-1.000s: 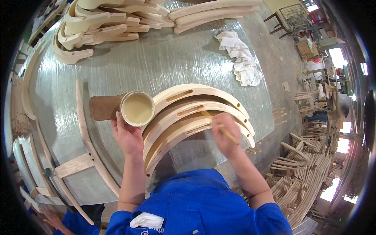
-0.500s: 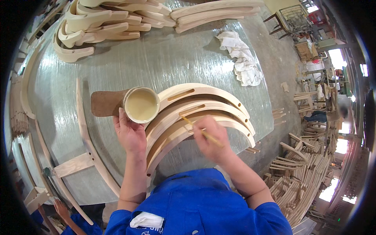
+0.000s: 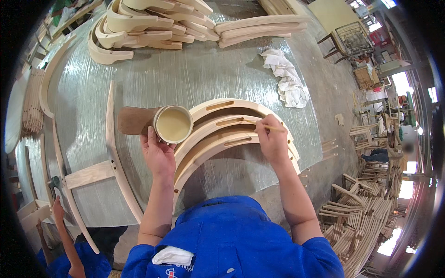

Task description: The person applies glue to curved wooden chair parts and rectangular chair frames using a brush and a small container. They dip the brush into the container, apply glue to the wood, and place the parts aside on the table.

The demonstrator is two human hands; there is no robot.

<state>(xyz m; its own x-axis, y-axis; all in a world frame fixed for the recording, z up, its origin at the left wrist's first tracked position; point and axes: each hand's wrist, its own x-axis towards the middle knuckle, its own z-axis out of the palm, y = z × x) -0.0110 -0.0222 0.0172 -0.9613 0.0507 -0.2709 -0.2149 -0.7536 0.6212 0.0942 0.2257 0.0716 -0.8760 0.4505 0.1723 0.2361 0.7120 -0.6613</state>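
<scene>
My left hand (image 3: 160, 160) is closed around a round cup (image 3: 191, 124) of pale yellow liquid; a broad brown piece (image 3: 135, 121) sticks out from its left side. Three curved wooden pieces (image 3: 211, 124) lie nested on the table, each with a long slot in its upper face. Pinched in my right hand (image 3: 273, 144) is a thin, pale wooden stick or brush (image 3: 251, 122). Its tip is at the slot of the middle piece; whether it has bristles is too small to tell. My fingers are over the right part of the curved pieces.
Plastic film covers the table (image 3: 194, 69). Curved wooden parts (image 3: 139, 30) are stacked at the far left, beside straighter slats (image 3: 259, 30). A crumpled white cloth (image 3: 286, 78) lies at the right. Wooden frame (image 3: 90, 175) stands left; another person's arm (image 3: 65, 231) reaches in at lower left.
My right hand and the stick have moved right along the middle curved piece, from the slot's left end to its right. The cup has shifted slightly right in the picture.
</scene>
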